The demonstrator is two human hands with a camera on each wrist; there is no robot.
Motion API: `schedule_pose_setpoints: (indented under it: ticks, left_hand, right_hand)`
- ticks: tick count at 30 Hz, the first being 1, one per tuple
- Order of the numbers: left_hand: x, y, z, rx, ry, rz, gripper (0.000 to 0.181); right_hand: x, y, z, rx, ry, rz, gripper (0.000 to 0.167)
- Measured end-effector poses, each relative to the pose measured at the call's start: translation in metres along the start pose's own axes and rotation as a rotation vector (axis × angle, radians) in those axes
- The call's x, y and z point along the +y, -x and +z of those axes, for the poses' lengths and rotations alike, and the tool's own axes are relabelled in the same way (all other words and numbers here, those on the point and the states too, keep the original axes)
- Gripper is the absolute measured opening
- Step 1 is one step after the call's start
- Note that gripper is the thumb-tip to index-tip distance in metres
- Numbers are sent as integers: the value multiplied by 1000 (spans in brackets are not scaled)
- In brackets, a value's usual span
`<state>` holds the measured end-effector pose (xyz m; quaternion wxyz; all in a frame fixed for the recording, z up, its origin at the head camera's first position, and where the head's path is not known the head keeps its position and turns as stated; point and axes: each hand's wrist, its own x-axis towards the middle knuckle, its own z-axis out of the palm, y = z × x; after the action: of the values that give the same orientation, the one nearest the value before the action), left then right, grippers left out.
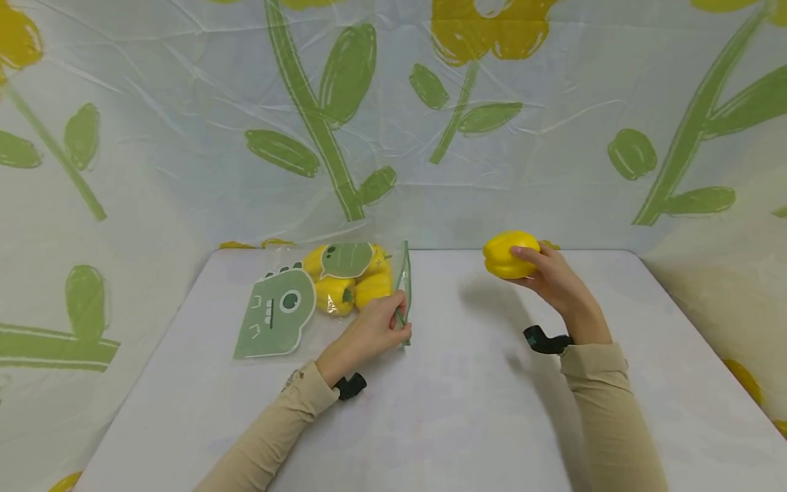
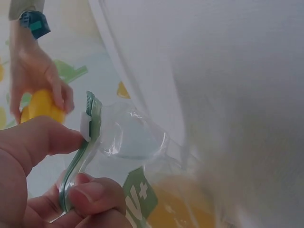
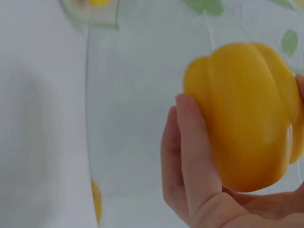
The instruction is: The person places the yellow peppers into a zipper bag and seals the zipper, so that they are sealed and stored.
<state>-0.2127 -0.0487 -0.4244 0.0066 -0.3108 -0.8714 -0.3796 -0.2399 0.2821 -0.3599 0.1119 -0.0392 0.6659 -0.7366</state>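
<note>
A clear zip bag with green cartoon print (image 1: 277, 314) lies on the left half of the table, several yellow peppers (image 1: 372, 290) inside it. My left hand (image 1: 369, 329) pinches the green zip edge (image 2: 76, 164) at the bag's right side; in the left wrist view a small white slider (image 2: 86, 126) sits by the thumb. Raised above the table to the right, my right hand (image 1: 562, 287) grips a yellow pepper (image 1: 510, 254) between thumb and fingers. The right wrist view shows that pepper (image 3: 244, 116) close up, with fingers along its side.
The white table (image 1: 455, 410) ends at a hanging cloth (image 1: 203, 171) printed with green leaves and yellow flowers, at the back and both sides. Dark cameras are strapped on both wrists.
</note>
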Motion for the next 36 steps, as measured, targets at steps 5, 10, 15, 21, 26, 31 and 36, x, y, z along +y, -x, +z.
schedule_pose_setpoints:
  ticks: [5,10,15,21,26,31,36]
  left_hand:
    - [-1,0,-1,-6,3,-4,23]
    - [-1,-1,-1,-12,7,-14,22]
    - [-2,0,-1,-11,5,-16,22]
    - [-2,0,-2,5,-6,-5,22]
    - [-2,-1,-1,19,-8,24,21]
    - [-2,-1,-1,30,2,37,22]
    - [-3,-1,-1,48,-4,51,22]
  right_hand:
    - [9,-19,42,34,-41,-25,45]
    - [30,-28,78,23,-21,22,62]
    - [52,-32,105,-33,65,84,67]
    - [69,-36,115,-103,109,123,66]
    - [73,-36,114,-137,134,108,64]
    - [75,-36,116,-139,139,96,66]
    - [77,-36,120,-114,186,75,69]
